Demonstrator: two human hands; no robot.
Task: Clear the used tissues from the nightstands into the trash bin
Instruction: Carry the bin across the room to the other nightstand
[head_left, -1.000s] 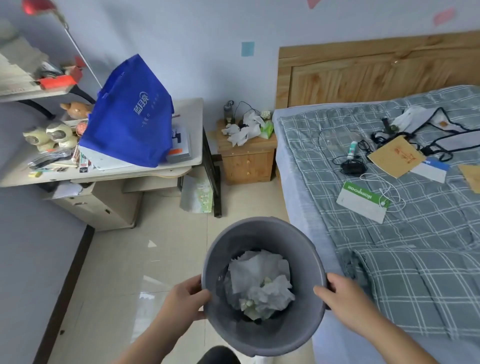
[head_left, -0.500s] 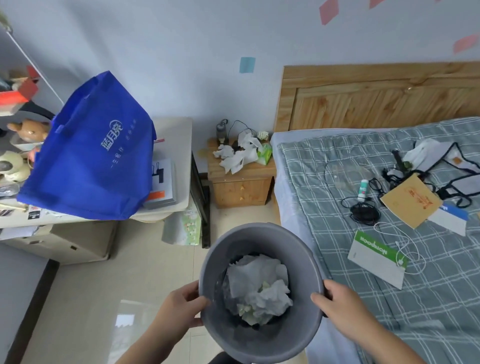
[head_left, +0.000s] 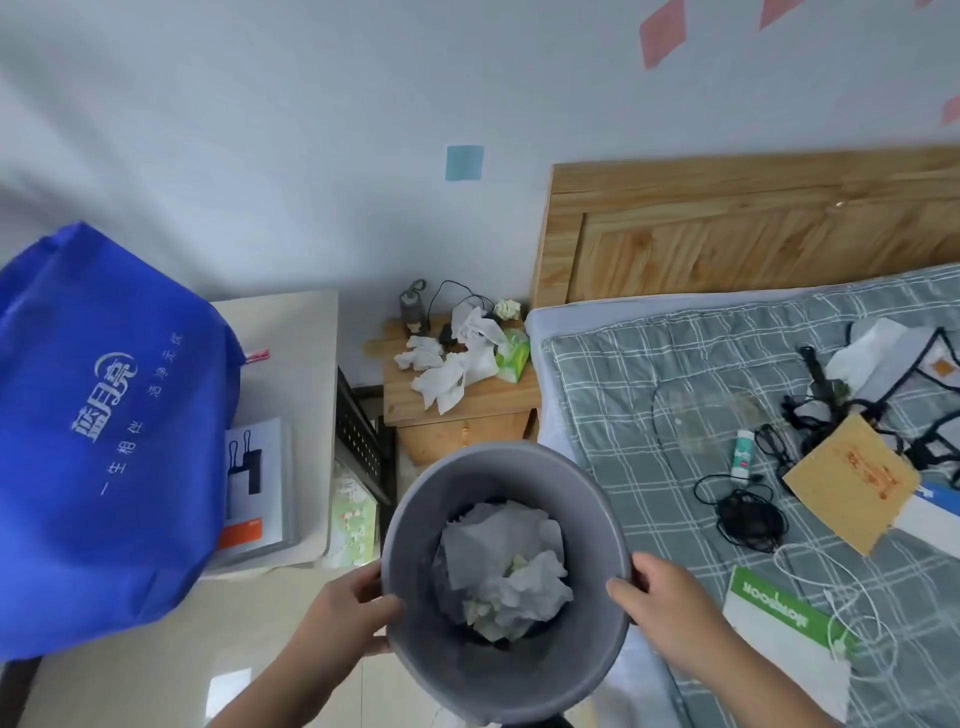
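Used tissues (head_left: 447, 371) sit heaped on the nightstand (head_left: 501, 402), a green pack (head_left: 511, 353) just beside them, bed side. The nightstand stands between desk (head_left: 291, 332) and bed (head_left: 649, 395). The bin (head_left: 415, 499) is near it, mouth up, with wads (head_left: 504, 566) inside. Left hand (head_left: 343, 618) and right hand (head_left: 670, 608) each grip the rim on opposite sides. The pile lies straight ahead past the bin's far rim, slightly left. The left hand looks nearer, but one hand must release first.

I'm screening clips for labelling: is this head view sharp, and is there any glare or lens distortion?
Head view: soft, even light with no hard shadows; a pale glare patch on the floor; the wide-angle lens bows the headboard; the trash bin and the tissues on the nightstand are legible though slightly soft.
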